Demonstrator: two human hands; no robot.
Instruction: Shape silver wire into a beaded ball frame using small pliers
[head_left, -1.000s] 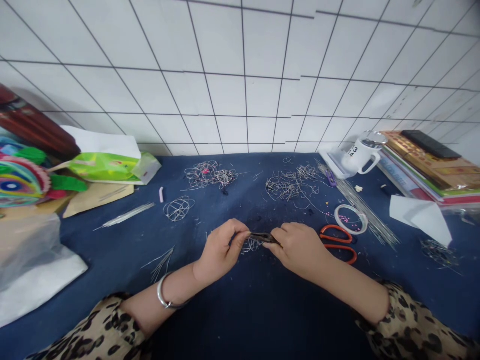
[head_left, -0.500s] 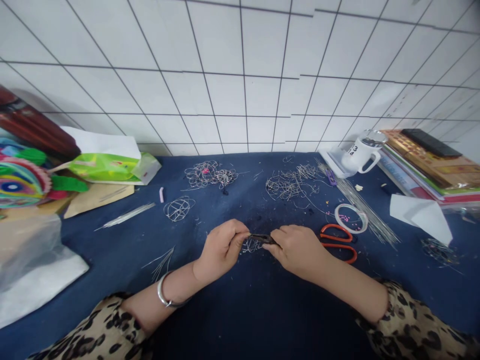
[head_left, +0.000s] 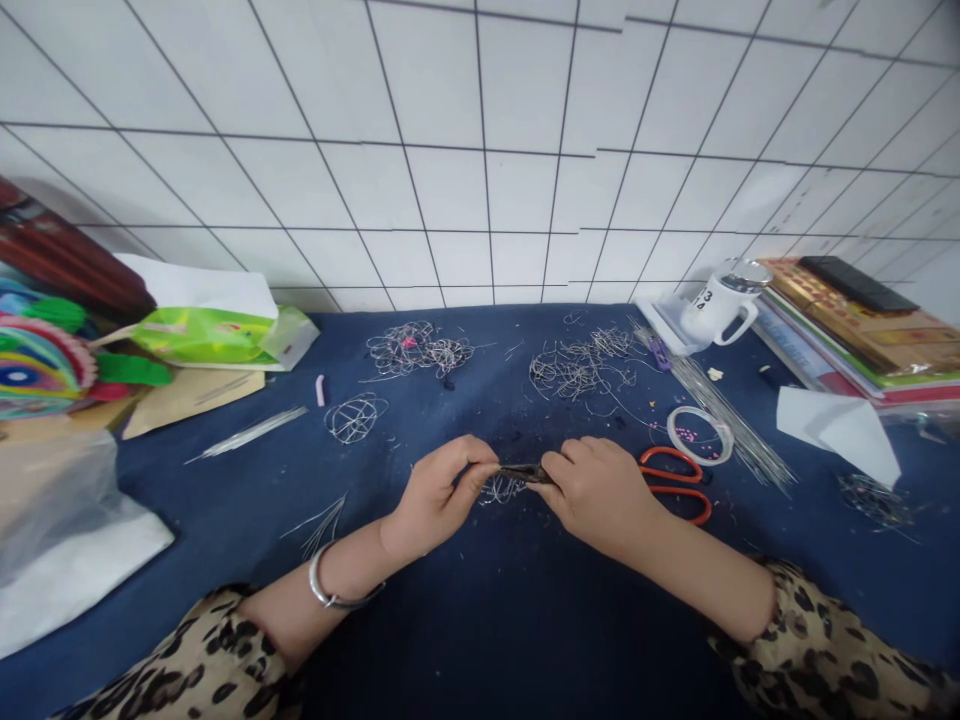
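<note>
Over the blue cloth my left hand (head_left: 439, 495) pinches a small tangle of thin silver wire (head_left: 501, 489) at its left side. My right hand (head_left: 600, 490) is closed around dark pliers (head_left: 525, 472), whose jaws point left and meet the wire just by my left fingertips. Both hands hover close together at the table's middle. A silver bangle sits on my left wrist.
Wire bundles (head_left: 581, 365) and a round wire cage (head_left: 352, 417) lie behind the hands. Orange-handled scissors (head_left: 679, 485) and a tape ring (head_left: 701, 435) lie to the right, near straight wires (head_left: 735, 425). A white mug (head_left: 720, 300) and stacked books (head_left: 855, 320) stand far right; bags at left.
Hands, pliers and wire have stayed in nearly the same place; only the view has shifted slightly.
</note>
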